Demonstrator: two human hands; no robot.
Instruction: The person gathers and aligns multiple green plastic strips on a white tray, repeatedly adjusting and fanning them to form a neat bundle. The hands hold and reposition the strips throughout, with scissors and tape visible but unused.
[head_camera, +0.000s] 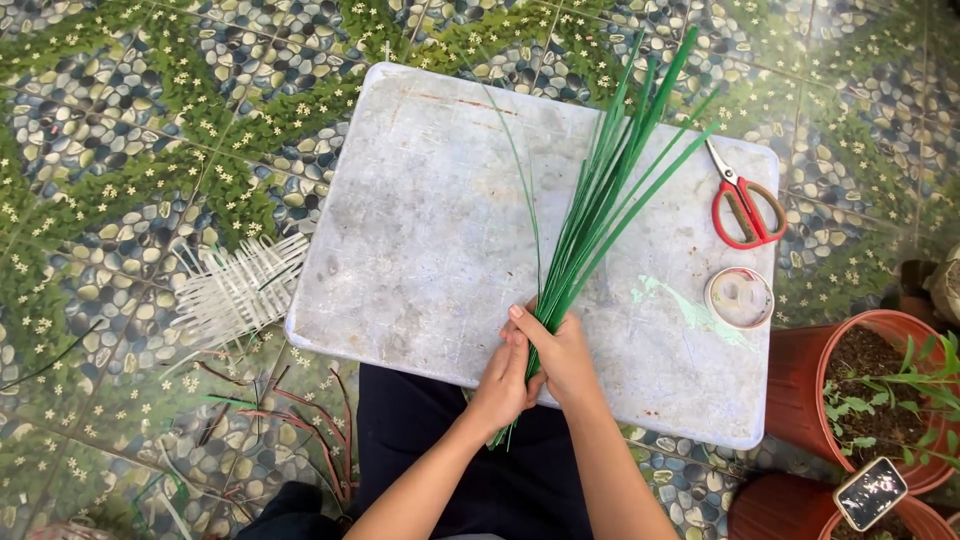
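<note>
A bundle of long green strips (610, 180) fans out across a worn white board (420, 230) that rests over my lap. My left hand (503, 378) and my right hand (565, 355) are clasped together around the bundle's lower end near the board's front edge. The strips' bottom tips poke out below my hands. One thin strip arcs away to the left of the bundle.
Red-handled scissors (745, 205) and a roll of clear tape (739, 297) lie on the board's right side. A woven piece of white strips (235, 290) lies on the patterned tile floor at left. Terracotta pots with plants (880, 395) stand at the right.
</note>
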